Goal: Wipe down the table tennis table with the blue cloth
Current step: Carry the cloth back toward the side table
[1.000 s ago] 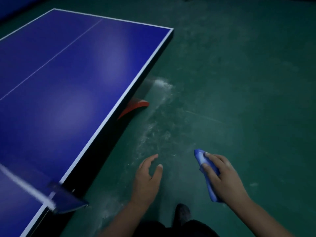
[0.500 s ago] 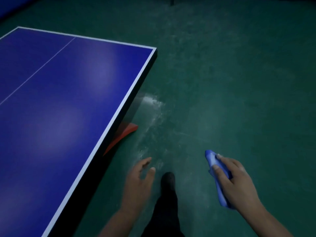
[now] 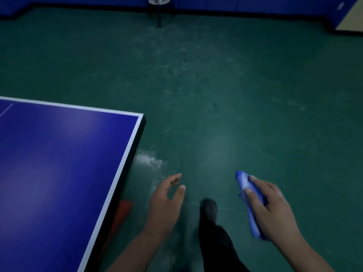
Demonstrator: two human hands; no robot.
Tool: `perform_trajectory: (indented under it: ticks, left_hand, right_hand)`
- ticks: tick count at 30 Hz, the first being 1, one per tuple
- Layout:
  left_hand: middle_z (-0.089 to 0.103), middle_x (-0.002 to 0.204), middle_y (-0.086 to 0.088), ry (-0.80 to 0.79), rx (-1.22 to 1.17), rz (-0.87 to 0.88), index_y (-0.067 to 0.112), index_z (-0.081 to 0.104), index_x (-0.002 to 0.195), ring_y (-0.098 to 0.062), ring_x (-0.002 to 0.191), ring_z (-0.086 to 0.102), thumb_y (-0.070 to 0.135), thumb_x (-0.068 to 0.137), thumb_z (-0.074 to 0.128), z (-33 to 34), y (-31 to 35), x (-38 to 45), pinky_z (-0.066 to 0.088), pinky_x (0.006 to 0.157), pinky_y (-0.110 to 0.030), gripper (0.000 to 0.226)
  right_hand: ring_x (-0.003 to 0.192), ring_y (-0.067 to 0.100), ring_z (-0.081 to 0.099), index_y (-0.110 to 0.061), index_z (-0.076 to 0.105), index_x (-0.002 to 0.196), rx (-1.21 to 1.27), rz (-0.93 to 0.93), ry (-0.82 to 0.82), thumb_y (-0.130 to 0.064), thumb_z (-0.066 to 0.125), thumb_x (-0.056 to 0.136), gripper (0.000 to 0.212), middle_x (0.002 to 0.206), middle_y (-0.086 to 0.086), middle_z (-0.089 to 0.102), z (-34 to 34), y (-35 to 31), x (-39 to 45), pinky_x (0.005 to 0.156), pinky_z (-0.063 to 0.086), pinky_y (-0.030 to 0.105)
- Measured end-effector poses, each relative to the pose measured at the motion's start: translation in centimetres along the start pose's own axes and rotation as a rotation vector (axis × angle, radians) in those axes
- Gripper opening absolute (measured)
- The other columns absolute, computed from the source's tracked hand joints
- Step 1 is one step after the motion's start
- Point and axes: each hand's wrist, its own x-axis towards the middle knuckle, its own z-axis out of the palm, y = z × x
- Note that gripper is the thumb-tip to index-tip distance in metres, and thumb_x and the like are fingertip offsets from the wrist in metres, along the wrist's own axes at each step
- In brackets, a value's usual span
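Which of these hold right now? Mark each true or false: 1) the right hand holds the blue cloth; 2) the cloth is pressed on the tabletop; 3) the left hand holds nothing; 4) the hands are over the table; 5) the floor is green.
1) True: the right hand grips the blue cloth.
2) False: the cloth is in the air over the floor, to the right of the table tennis table, touching no part of it.
3) True: the left hand is bare, its fingers loosely spread.
4) False: both hands are beside the table's right edge, above the floor.
5) True: the floor is green, with pale scuffs.
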Motion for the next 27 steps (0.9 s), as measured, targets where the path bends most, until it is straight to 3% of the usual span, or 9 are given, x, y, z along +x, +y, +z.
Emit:
perform_trajectory:
  ticks: [6,8,11,14,17,21,27]
  left_hand:
    - [0.066,0.115,0.017,0.061,-0.013,-0.012,0.04,0.062,0.112,0.004,0.107,0.061,0.017,0.095,0.063,3.3,4.2,17.8,0.05,0.098,-0.028,0.029]
    - [0.066,0.114,0.018,0.105,-0.024,-0.02,0.042,0.063,0.108,0.004,0.107,0.061,0.017,0.094,0.064,3.6,6.2,23.2,0.05,0.097,-0.028,0.03]
    - [0.066,0.115,0.019,0.145,-0.003,0.002,0.047,0.062,0.107,0.002,0.108,0.061,0.018,0.093,0.065,3.1,9.0,31.4,0.049,0.095,-0.027,0.033]
    - [0.067,0.114,0.018,0.243,-0.01,0.022,0.047,0.062,0.106,0.002,0.107,0.062,0.017,0.093,0.065,1.6,11.4,39.5,0.048,0.093,-0.023,0.033]
    - [0.068,0.113,0.017,0.315,-0.053,0.01,0.044,0.063,0.105,0.0,0.107,0.062,0.014,0.093,0.065,0.1,12.5,47.9,0.048,0.096,-0.024,0.032]
    - [0.067,0.115,0.017,0.362,-0.093,-0.016,0.041,0.064,0.103,0.0,0.11,0.062,0.012,0.093,0.064,-1.9,12.7,60.2,0.047,0.102,-0.028,0.031]
    - [0.068,0.112,0.025,0.374,-0.145,-0.057,0.048,0.067,0.102,0.001,0.111,0.062,0.015,0.093,0.066,-6.8,14.4,79.0,0.046,0.106,-0.037,0.034]
  right_hand:
    - [0.105,-0.002,0.052,-0.028,0.061,0.134,0.048,-0.019,-0.039,-0.039,0.059,0.095,0.04,0.122,-0.016,0.055,2.7,-3.6,18.9,0.09,0.037,0.023]
    - [0.101,-0.011,0.051,-0.028,0.061,0.135,0.058,-0.051,-0.077,-0.04,0.059,0.095,0.041,0.122,-0.017,0.054,3.4,-6.0,25.0,0.089,0.037,0.02]
    - [0.103,-0.024,0.045,-0.031,0.06,0.135,0.045,-0.111,-0.153,-0.041,0.058,0.096,0.04,0.12,-0.02,0.053,4.6,-10.1,34.2,0.085,0.034,0.008]
    - [0.106,-0.024,0.044,-0.033,0.059,0.135,0.045,-0.165,-0.219,-0.041,0.058,0.096,0.04,0.117,-0.025,0.051,6.2,-14.4,43.1,0.081,0.032,-0.003]
    - [0.108,-0.022,0.045,-0.033,0.059,0.135,0.054,-0.193,-0.24,-0.043,0.057,0.095,0.041,0.117,-0.03,0.05,8.7,-18.2,51.8,0.081,0.035,0.001]
    - [0.104,-0.021,0.047,-0.033,0.059,0.135,0.029,-0.206,-0.234,-0.043,0.057,0.096,0.04,0.12,-0.021,0.054,13.4,-22.5,63.7,0.081,0.033,0.003]
    - [0.11,0.009,0.058,-0.029,0.061,0.132,0.015,-0.152,-0.238,-0.041,0.059,0.095,0.039,0.122,-0.012,0.058,19.8,-31.3,80.8,0.088,0.04,0.026]
